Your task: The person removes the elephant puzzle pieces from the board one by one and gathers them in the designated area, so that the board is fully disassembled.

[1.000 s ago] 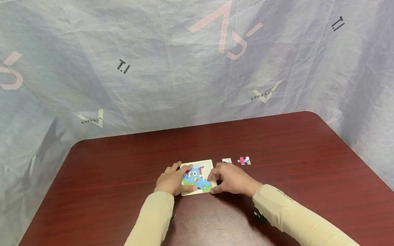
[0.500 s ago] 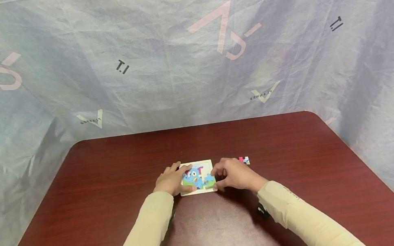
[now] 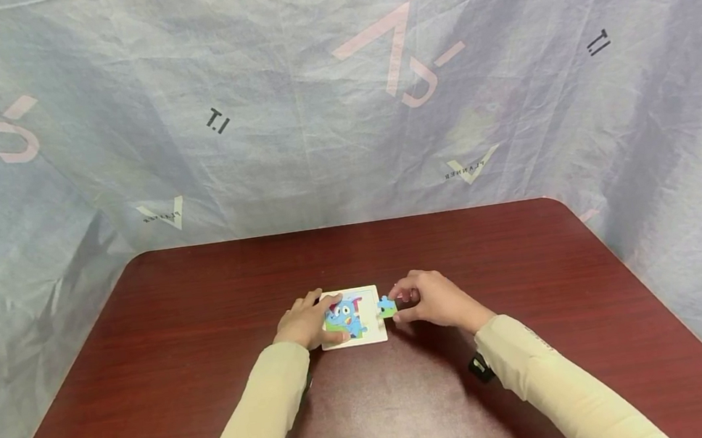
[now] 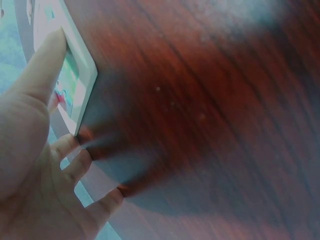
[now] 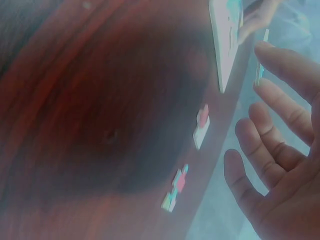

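"What's the setting?"

"A dark red-brown wooden table (image 3: 149, 397), grain showing, with rounded far corners and a pale shine on the near part. A wrinkled grey-blue cloth (image 3: 306, 122) hangs behind it and down both sides, printed with pink shapes, pale yellow marks and black letters (image 3: 217, 121)."

"And on the table?"

"A white puzzle tray (image 3: 368, 303), near the middle, with part of a blue animal picture in it. The left hand (image 3: 307, 322) lies spread over the tray's left side, thumb on the picture, the outer fingers reaching down to the table."

"The right hand?"

"The right hand (image 3: 435, 301) pinches a blue and green puzzle piece (image 3: 387, 308) between thumb and forefinger, up off the table by the tray's right edge. The other fingers are loosely bent."

"What's different from a second ago?"

"Then that piece sat in the tray's lower right corner; now it's out, and the right half of the tray shows bare board. The right hand has moved away to the right. The left hand hasn't shifted noticeably. Two loose pieces (image 5: 202, 127) were visible from the head; now the right hand hides them there, but the right wrist view shows both on the table."
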Demonstrator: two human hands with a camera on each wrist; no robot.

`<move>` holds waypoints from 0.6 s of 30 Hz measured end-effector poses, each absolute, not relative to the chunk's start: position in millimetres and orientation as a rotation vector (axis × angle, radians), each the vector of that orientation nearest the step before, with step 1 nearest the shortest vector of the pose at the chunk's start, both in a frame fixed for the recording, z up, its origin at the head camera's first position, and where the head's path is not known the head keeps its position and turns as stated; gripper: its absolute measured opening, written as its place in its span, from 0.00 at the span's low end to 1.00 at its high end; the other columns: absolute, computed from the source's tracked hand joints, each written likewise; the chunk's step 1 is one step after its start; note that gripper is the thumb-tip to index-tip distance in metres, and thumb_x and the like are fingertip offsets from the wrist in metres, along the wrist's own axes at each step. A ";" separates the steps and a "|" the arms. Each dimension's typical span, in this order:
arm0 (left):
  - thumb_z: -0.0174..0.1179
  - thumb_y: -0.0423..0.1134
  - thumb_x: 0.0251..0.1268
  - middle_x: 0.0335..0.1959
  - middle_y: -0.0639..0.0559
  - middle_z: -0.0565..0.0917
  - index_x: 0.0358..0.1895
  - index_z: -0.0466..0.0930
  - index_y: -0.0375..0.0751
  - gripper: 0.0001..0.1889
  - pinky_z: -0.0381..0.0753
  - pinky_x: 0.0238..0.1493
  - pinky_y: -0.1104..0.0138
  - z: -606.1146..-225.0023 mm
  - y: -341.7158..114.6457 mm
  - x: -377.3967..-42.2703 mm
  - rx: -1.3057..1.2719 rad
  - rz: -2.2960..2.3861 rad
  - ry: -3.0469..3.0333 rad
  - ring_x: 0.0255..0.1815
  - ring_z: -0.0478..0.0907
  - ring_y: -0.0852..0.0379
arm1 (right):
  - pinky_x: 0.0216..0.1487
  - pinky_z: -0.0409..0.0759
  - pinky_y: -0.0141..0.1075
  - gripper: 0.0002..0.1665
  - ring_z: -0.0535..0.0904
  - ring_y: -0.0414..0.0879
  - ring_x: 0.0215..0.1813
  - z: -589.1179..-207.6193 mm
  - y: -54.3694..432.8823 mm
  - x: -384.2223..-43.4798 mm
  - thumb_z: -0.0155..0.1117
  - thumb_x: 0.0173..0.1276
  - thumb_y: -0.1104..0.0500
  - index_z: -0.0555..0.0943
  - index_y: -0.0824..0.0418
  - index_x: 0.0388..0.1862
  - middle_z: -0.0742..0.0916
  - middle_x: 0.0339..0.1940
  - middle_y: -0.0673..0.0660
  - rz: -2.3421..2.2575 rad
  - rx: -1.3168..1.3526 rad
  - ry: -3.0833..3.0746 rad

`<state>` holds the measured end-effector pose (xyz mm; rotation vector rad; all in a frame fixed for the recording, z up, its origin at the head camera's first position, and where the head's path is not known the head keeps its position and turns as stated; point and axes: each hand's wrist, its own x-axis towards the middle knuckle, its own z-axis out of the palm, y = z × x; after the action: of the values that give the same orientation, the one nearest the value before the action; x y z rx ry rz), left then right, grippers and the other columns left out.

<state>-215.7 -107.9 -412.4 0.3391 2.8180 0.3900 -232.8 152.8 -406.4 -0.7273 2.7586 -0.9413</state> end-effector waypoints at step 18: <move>0.72 0.52 0.63 0.77 0.38 0.62 0.77 0.66 0.52 0.40 0.67 0.68 0.40 -414.5 -108.0 -216.1 0.332 0.401 2.820 0.74 0.63 0.35 | 0.36 0.75 0.39 0.17 0.74 0.45 0.35 -397.7 203.9 -241.6 0.78 0.61 0.60 0.88 0.60 0.49 0.83 0.36 0.58 -0.954 -0.692 2.854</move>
<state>-216.1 -108.0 -414.5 0.3321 2.8205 0.4009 -241.6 203.9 -397.7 -0.6919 2.8545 -0.9540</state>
